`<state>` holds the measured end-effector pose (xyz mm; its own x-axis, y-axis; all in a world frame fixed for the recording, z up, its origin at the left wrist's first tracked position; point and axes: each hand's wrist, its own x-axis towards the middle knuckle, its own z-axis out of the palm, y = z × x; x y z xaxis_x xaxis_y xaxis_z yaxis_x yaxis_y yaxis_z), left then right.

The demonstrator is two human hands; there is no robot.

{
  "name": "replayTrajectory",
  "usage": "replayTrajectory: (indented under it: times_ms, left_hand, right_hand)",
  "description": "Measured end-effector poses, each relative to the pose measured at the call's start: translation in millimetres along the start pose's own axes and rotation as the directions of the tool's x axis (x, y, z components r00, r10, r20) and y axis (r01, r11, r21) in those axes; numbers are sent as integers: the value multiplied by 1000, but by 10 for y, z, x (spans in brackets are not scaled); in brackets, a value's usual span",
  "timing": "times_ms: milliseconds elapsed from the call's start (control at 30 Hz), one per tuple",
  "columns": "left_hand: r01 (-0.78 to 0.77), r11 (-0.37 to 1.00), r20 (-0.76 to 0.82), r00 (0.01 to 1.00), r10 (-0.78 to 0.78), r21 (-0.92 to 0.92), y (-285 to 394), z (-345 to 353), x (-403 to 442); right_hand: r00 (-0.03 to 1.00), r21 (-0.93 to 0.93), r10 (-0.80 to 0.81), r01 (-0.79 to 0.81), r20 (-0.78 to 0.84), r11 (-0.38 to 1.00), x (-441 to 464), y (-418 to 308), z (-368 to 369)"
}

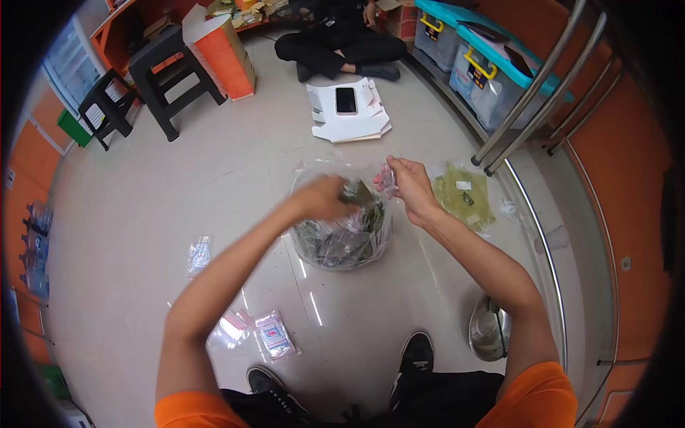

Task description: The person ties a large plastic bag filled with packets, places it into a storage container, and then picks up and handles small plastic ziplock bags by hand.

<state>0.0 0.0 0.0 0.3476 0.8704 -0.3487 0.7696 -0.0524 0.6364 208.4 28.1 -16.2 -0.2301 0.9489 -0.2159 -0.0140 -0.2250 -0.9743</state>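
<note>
A large clear plastic bag [342, 262] stands on the floor in front of me, filled with dark green, leaf-like pieces [371, 217]. My left hand [325, 198] is over the bag's mouth, smeared by motion; its fingers are hard to make out. A dark green flat piece [358, 192] shows right by those fingers, but whether they hold it is unclear. On the right side of the opening, my right hand [414, 187] is closed, pinching clear plastic that seems to be the bag's rim.
Printed plastic packets [275, 334] lie near my feet, another packet [200, 255] to the left. A yellowish plastic bag [464, 196] and a metal bowl [486, 332] are at right. Ahead, a phone [346, 100] rests on white card before a seated person [339, 46]. Metal rails [546, 78] border the right.
</note>
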Motion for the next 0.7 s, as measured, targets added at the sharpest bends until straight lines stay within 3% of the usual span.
replayTrajectory:
  times_ms: [67,167,267,367,433,500,600,700]
  left_hand:
    - [84,957,208,967,-146,279,14,444,437]
    - [43,854,-42,999,-25,518,79,792,294]
    - [51,865,-93,996,-5,499,220,786,249]
    - [76,875,13,996,-93,478,272,433,100]
    - [85,778,-123,992,-10,622,85,272,12]
    - [151,607,-155,987,-46,780,45,25,-142]
    - [164,524,-32,967,-251,836,207,-337,-495]
    - [32,569,82,981,-175,822,44,-508,-724]
  right_hand:
    - [1000,3,-5,5,-5,1000,36,16,-67]
    - [999,-42,30,-31,-29,999,-124,-61,98]
    - [1000,-117,-6,9,28,993,-107,-40,-49]
    - [1000,-160,6,-7,-6,987,-119,-97,-96]
    - [999,-128,33,-37,-34,991,-151,-90,-94]
    - [999,-43,34,-35,-21,998,-61,-95,-92]
    - [999,-17,33,-33,-17,999,-70,-221,-72]
    - [1000,-20,14,-14,-6,1000,-40,-330,-85]
